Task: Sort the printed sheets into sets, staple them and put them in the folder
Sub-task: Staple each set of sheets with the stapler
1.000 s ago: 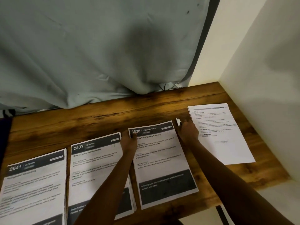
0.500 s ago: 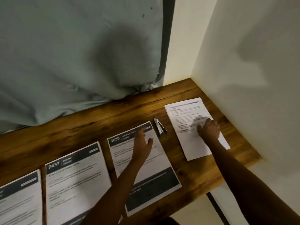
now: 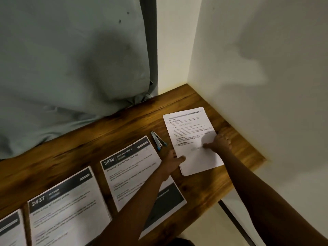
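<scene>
Wooden table (image 3: 124, 132) carries four paper sets and one stapler (image 3: 158, 141). Both hands grip one white stack (image 3: 191, 125). The left hand (image 3: 173, 159) pinches its near-left edge, thumb on top. The right hand (image 3: 220, 143) clamps the right edge, thumb laid across the print. The stapler lies just beyond the left hand. The 3638 set (image 3: 131, 174) lies under the left wrist. Left of it come the 2437 set (image 3: 67, 210) and a cropped set (image 3: 8, 231).
</scene>
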